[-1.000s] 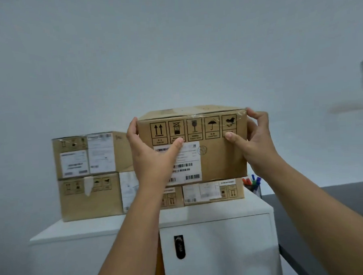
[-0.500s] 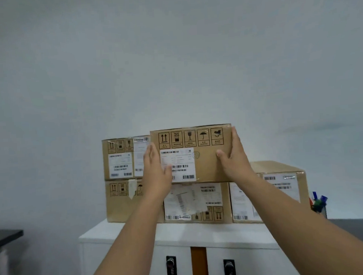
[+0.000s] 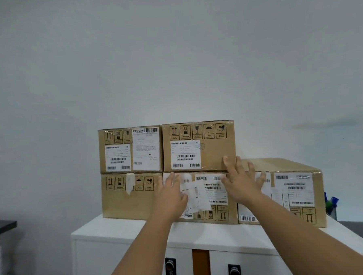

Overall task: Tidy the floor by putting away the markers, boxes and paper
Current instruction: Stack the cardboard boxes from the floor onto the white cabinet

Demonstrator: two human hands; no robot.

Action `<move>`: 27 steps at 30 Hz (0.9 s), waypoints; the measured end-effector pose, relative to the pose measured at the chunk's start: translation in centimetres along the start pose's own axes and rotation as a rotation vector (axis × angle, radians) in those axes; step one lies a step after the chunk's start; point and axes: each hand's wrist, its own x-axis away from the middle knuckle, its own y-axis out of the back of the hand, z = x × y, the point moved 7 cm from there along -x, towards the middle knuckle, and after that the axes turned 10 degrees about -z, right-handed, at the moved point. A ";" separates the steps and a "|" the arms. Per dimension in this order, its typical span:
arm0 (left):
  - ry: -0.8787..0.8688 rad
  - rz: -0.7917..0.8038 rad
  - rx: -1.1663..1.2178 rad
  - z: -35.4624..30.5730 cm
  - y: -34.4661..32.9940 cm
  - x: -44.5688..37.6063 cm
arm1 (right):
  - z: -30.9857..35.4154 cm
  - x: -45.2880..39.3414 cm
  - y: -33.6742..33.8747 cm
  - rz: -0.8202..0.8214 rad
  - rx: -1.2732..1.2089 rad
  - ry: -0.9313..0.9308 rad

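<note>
Five cardboard boxes are sitting on the white cabinet (image 3: 126, 232) — three below, two above. The top right box (image 3: 211, 154) is resting there; the left hand (image 3: 171, 197) and right hand (image 3: 241, 183) are hovering just before it, fingers spread, gripping nothing — markers (image 3: 330, 203) are standing at the far right

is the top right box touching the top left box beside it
Touching: in the head view the top right box sits flush against the top left box, no gap at their shared edge.

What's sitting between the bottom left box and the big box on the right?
In the head view, another cardboard box, its labels upside down, partly hidden by both hands.
</note>
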 end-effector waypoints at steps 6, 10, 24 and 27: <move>0.030 -0.056 0.045 -1.4 1.3 1.0 | -0.7 0.0 1.7 0.001 0.018 0.017; -0.095 -0.110 0.160 -6.6 3.0 1.5 | -4.7 0.7 4.7 -0.096 0.037 -0.078; -0.475 0.043 0.642 -38.1 4.6 9.8 | -34.6 14.5 28.3 -0.193 0.346 -0.684; -0.576 0.133 0.692 -45.4 4.3 13.8 | -40.5 20.9 35.0 -0.210 0.385 -0.823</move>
